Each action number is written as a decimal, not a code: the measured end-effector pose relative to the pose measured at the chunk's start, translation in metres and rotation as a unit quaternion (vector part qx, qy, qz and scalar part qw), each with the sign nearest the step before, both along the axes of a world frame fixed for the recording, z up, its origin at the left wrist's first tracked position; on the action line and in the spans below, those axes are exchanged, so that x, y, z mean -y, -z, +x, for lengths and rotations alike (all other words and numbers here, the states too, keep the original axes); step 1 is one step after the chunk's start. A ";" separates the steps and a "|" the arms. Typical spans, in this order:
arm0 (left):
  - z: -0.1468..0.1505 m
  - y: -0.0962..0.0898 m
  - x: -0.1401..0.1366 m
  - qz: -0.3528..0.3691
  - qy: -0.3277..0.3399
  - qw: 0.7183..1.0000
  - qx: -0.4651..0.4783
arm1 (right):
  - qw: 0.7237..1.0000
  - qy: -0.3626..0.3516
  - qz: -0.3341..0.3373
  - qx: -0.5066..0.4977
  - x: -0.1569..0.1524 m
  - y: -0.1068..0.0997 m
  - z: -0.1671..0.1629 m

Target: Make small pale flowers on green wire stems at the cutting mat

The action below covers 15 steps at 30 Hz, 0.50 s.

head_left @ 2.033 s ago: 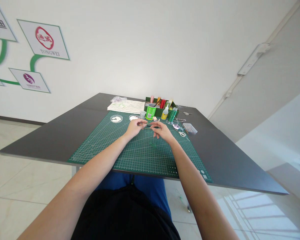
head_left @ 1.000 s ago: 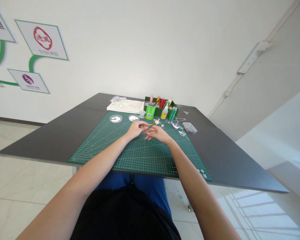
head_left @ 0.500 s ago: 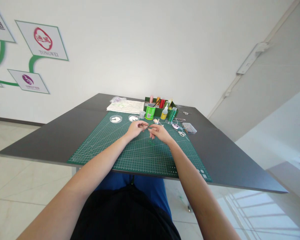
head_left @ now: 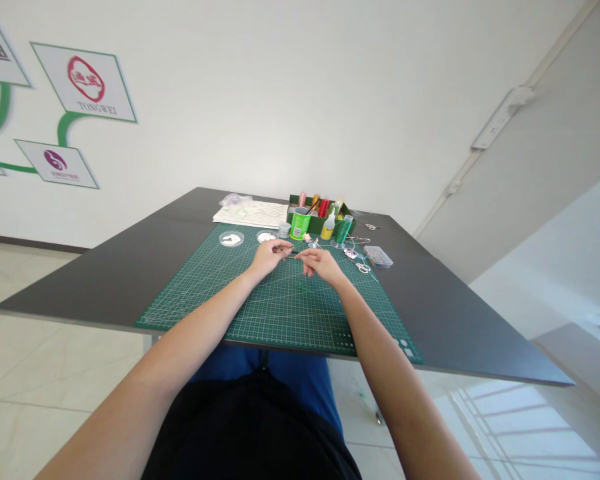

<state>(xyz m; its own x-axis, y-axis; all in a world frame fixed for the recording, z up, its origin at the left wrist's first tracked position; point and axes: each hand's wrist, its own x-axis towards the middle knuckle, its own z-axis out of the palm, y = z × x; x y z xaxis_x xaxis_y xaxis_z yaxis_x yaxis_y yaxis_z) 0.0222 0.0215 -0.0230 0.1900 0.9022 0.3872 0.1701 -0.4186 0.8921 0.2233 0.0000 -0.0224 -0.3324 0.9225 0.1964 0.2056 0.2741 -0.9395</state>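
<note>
Thin dark strand-like piece (head_left: 295, 252) is spanning the short gap btwn the fingertips of both hands, over a dark-green flat cutting mat (head_left: 275, 300) w/ white grid lines; too sm. to tell its material. Left hand (head_left: 271, 256) is pinching one end, thumb & index pressed tog., the other fingers curling in behind. Right hand (head_left: 322, 263) is pinching the opp. end btwn thumb & index, its lower fingers hanging loosely beneath; exact contact pts. are too sm. to make out.

Just below the R fingers, fine bright-green thread (head_left: 304, 286) is lying on the mat. Just beyond the fingertips, sm. pale pink-&-white flower-like piece (head_left: 307, 237) is resting. Beyond the L fingers, round clear shallow dish (head_left: 267, 237) is holding white bits; a similar round clear dish w/ white contents (head_left: 231, 239) is sitting farther left.

Straight beyond the fingertips, sm. grey-white round tub (head_left: 284, 230) & bright-green cylindrical can (head_left: 300, 225) are standing side by side, w/ a dark-green rectangular box (head_left: 317, 227) behind the can, holding coloured spools. Beyond the R fingers, white-&-yellow squeeze bottle (head_left: 328, 227) is standing upright & translucent green cylindrical spool (head_left: 345, 229) is leaning beside it.

Right of the R fingers, white-handled scissors (head_left: 363, 268) are lying near a clear rectangular plastic case (head_left: 379, 257).
</note>
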 end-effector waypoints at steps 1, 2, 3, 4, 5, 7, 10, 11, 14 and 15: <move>0.000 0.000 0.000 0.000 -0.002 1.000 0.000 | 1.000 0.003 -0.002 0.000 0.000 0.000 0.000; 0.000 -0.001 0.000 0.000 -0.005 1.000 0.000 | 1.000 0.006 -0.003 0.001 0.000 0.000 0.001; -0.001 -0.001 0.000 0.000 -0.008 1.000 -0.001 | 1.000 0.007 -0.004 0.002 0.000 0.000 0.001; -0.001 -0.001 0.001 0.000 -0.012 1.000 -0.003 | 1.000 0.007 -0.004 0.005 0.000 -0.001 0.001; -0.001 -0.001 0.000 0.002 -0.016 1.000 -0.004 | 1.000 0.007 -0.004 0.008 0.000 -0.001 0.001; -0.001 -0.001 0.000 0.006 -0.023 1.000 -0.003 | 1.000 0.009 -0.003 0.016 0.001 -0.002 0.001; -0.002 0.000 -0.002 0.012 -0.035 0.999 0.005 | 1.000 0.011 -0.003 0.024 0.002 -0.003 0.001; -0.002 0.000 -0.002 0.013 -0.039 0.999 0.008 | 1.000 0.012 -0.004 0.026 0.003 -0.003 0.001; -0.003 -0.001 -0.003 0.016 -0.049 0.999 0.018 | 0.999 0.014 -0.008 0.029 0.003 -0.003 0.002; -0.003 -0.001 -0.003 0.016 -0.050 0.998 0.020 | 0.999 0.017 -0.010 0.029 0.002 -0.003 0.002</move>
